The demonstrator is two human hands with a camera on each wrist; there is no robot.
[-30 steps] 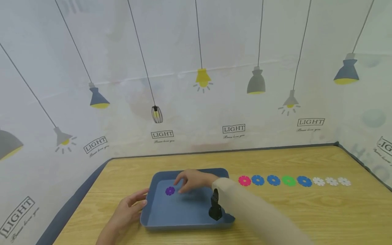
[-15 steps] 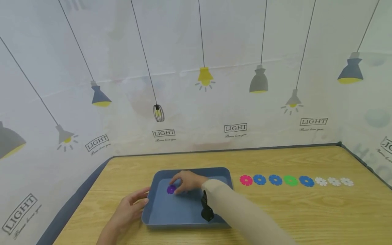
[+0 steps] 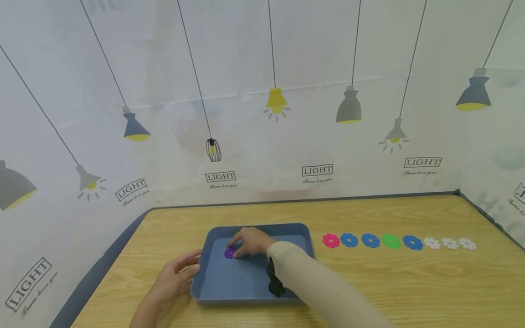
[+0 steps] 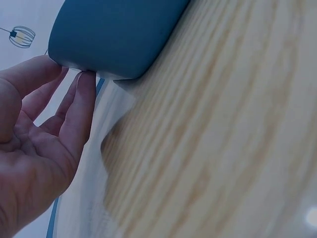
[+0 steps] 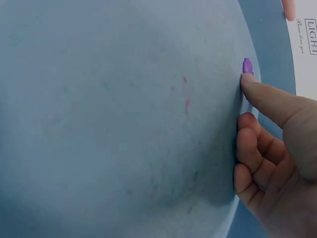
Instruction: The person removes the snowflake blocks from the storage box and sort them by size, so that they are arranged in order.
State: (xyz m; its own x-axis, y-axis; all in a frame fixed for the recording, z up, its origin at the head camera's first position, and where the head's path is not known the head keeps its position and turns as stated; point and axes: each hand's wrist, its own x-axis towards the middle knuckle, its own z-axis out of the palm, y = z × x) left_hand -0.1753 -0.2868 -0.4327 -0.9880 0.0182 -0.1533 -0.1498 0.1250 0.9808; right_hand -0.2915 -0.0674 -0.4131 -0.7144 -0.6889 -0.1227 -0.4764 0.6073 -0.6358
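Observation:
A small purple flower-shaped plastic disc (image 3: 228, 253) lies on the floor of a blue tray (image 3: 246, 284), towards its left side. My right hand (image 3: 251, 241) reaches over the tray and pinches the disc between thumb and forefinger; the hand hides part of it. In the right wrist view the thumb touches the purple disc (image 5: 247, 65), while the other fingers curl close to the tray floor. Outside the tray, my left hand (image 3: 174, 278) rests its thumb and fingertips on the left wall. The left wrist view shows those fingertips against the tray's outer side (image 4: 114, 39).
Right of the tray, flower-shaped discs lie in a row on the wooden table (image 3: 393, 282): a pink disc (image 3: 331, 241), several blue ones, a green disc (image 3: 391, 242) and white discs (image 3: 450, 243). A wall printed with lamps (image 3: 270, 182) stands behind.
My right hand has moved left and down to the purple disc, and its thumb and forefinger have closed on it. My left hand stays at the tray wall. The view has shifted slightly.

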